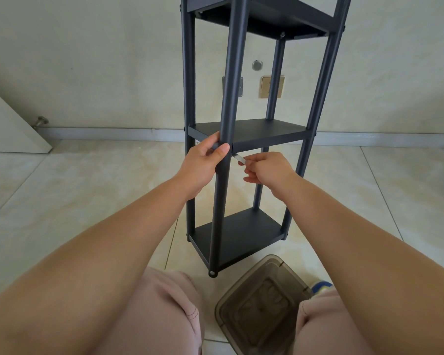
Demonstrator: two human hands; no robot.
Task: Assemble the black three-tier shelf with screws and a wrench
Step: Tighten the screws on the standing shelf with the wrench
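Observation:
The black three-tier shelf [249,131] stands upright on the tiled floor in front of me, with its four posts and three boards joined. My left hand [203,162] grips the near front post [228,98] just below the middle board, thumb on the front. My right hand [264,170] pinches a small silver wrench [239,158], whose tip reaches the post at the corner under the middle board. Any screw at that joint is hidden behind the post.
A brown translucent plastic box [262,308] lies on the floor between my knees, close to the shelf's near foot. A white door [8,124] stands open at the left. The wall behind carries a socket plate [272,86] and a metal bracket.

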